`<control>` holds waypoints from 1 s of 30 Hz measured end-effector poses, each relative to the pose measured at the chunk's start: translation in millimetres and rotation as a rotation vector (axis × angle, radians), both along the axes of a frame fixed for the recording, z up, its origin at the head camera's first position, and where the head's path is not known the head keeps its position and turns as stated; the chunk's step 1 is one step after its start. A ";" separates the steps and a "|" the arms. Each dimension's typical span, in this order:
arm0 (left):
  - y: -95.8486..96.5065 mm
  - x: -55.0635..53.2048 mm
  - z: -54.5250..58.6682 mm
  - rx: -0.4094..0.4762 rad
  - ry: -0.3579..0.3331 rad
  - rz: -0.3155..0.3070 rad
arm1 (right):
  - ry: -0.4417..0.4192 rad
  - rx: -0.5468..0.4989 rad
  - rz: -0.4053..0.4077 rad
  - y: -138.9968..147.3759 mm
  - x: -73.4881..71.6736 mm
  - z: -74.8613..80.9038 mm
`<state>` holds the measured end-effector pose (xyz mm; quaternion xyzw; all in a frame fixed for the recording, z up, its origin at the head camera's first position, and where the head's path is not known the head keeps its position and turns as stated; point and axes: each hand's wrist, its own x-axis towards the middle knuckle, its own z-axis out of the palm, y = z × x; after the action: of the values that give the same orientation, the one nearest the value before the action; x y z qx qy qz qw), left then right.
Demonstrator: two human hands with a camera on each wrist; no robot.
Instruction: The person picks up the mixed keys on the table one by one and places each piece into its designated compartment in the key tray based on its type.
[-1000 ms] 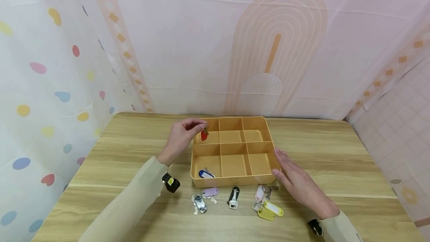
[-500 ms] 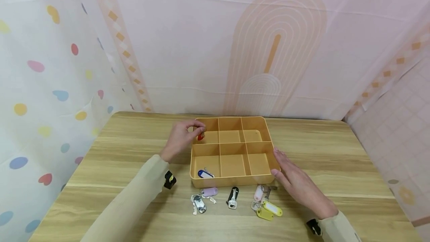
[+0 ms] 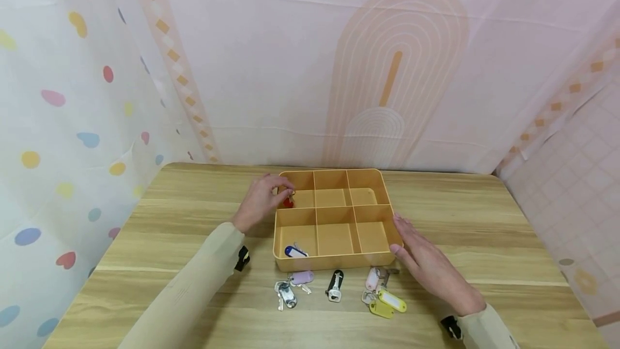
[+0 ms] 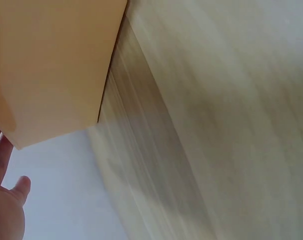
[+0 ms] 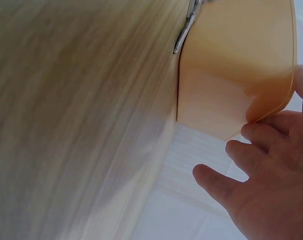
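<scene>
My left hand (image 3: 260, 202) pinches a key with a red tag (image 3: 288, 202) by its ring, low inside the back left compartment of an orange divided box (image 3: 339, 262). In the left wrist view only part of this hand (image 4: 5, 200) shows, beside the box wall (image 4: 51, 70); the key is hidden there. My right hand (image 3: 433, 269) rests with extended fingers against the box's right side. The right wrist view has its fingertips at the box rim (image 5: 271, 114). A key with a blue tag (image 3: 295, 252) lies in the front left compartment.
In front of the box lie keys with a lilac tag (image 3: 302, 277), a grey-and-white tag (image 3: 288, 295), a black tag (image 3: 335, 285), a pink tag (image 3: 372, 279) and yellow tags (image 3: 381, 309). A patterned curtain (image 3: 271, 69) hangs behind the wooden table (image 3: 484, 230).
My left hand has lowered the red-tagged key from above the back left compartment down into it, shifting slightly left. My right hand stays at the box's side.
</scene>
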<state>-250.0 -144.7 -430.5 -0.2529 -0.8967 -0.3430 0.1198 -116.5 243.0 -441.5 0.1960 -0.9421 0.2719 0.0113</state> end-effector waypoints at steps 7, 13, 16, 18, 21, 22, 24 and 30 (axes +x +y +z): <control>-5.5 -3.8 -4.2 -0.047 0.027 -0.006 | -0.005 -0.006 0.003 -2.1 -1.2 -0.7; -9.6 -4.0 -6.1 -0.049 0.051 -0.034 | -0.007 -0.005 0.003 -3.5 -2.0 -1.0; -11.4 -3.7 -7.4 -0.051 0.049 -0.041 | -0.009 -0.009 0.005 -3.9 -2.8 -0.9; -12.5 -3.3 -7.5 -0.063 0.026 -0.036 | -0.010 -0.010 0.007 -3.9 -3.3 -0.8; -14.4 -2.7 -8.2 -0.075 -0.048 -0.015 | -0.010 -0.008 0.008 -3.3 -4.0 -0.4; -15.1 -2.2 -8.4 -0.077 -0.075 -0.006 | -0.011 -0.008 0.009 -3.0 -4.2 -0.3; -16.2 -0.7 -8.7 -0.072 -0.126 0.008 | -0.011 -0.007 0.010 -2.3 -4.8 0.0; -19.7 4.3 -10.2 -0.052 -0.210 0.028 | -0.017 -0.009 0.008 -0.4 -5.5 0.4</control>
<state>-245.7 -164.3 -440.7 -0.2062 -0.9163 -0.3425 0.0235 -122.0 242.6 -441.1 0.1972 -0.9401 0.2780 0.0032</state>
